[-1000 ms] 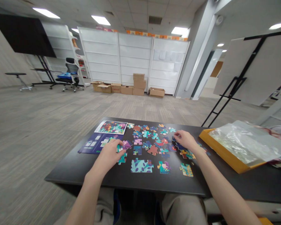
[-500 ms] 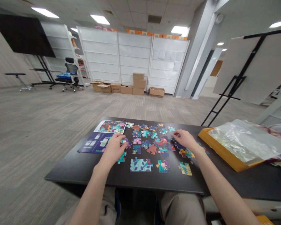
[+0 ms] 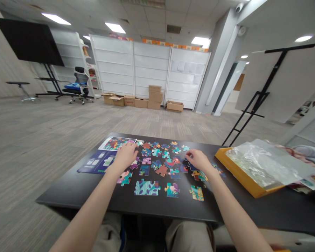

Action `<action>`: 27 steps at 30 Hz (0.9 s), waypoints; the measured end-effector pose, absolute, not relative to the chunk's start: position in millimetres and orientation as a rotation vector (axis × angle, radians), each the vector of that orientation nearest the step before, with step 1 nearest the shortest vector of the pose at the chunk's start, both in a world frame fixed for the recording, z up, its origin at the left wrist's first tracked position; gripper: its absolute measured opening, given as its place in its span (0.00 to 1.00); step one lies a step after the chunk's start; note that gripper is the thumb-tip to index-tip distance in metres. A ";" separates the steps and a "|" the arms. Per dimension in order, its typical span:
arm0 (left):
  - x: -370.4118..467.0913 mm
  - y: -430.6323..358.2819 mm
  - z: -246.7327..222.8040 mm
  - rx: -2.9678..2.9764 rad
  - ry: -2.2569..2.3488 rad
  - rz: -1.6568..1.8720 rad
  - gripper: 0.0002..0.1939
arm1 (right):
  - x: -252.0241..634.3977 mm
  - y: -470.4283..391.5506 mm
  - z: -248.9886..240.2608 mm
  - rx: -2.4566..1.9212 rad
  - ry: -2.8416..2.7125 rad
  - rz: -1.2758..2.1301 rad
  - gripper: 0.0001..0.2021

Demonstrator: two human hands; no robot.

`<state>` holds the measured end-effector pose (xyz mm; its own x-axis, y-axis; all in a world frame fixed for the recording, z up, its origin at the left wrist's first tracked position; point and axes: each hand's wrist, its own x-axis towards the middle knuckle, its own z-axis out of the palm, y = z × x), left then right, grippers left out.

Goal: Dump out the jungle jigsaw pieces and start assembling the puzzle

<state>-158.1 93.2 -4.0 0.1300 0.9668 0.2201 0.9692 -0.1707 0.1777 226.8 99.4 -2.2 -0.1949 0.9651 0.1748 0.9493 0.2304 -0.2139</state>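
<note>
My left hand point(image 3: 126, 155) is over the right edge of the printed picture sheet point(image 3: 115, 142), its thumb and fingers apart with nothing visible between them. Purple jigsaw pieces point(image 3: 135, 162) lie beside its thumb, and a pink and teal piece point(image 3: 125, 177) lies nearer me. Over the right side of the spread, my right hand point(image 3: 198, 160) has its fingertips drawn together beside a dark piece; what they hold, if anything, is hidden. Orange and teal pieces point(image 3: 198, 175) show under that palm. Between my hands lie several loose pieces, among them a brown one point(image 3: 162, 170).
Joined teal leaf pieces point(image 3: 147, 188), a flower piece point(image 3: 172, 190) and a yellow-leaf piece point(image 3: 196, 193) line the near side of the black table point(image 3: 107, 203). A purple leaflet point(image 3: 94, 162) lies left. An orange box lid point(image 3: 241, 175) with clear plastic point(image 3: 267, 161) stands right.
My left hand has moved forward from the purple pieces onto the picture sheet's edge, uncovering more of the pink and teal piece. My right hand stays nearly in place; the view has shifted slightly.
</note>
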 end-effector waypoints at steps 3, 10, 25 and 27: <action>-162.0 134.8 9.9 -2.463 -1.989 -0.366 0.22 | 224.3 99.3 -2.3 -1.777 -2.231 0.081 0.09; -161.9 206.7 23.0 -2.734 -1.948 -0.064 0.30 | 219.6 94.7 1.3 -1.753 -2.236 0.093 0.09; -159.8 226.7 41.6 -2.742 -1.973 -0.151 0.22 | 221.2 92.9 6.1 -1.753 -2.219 0.108 0.08; -160.8 220.3 50.6 -2.763 -1.978 -0.205 0.20 | 222.0 93.6 5.3 -1.761 -2.217 0.111 0.08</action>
<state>-160.8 220.3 50.6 0.3293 0.9426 -0.0549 0.9112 -0.3021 0.2800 222.0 93.6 5.3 -0.1984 0.9616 0.1898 0.9378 0.2426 -0.2485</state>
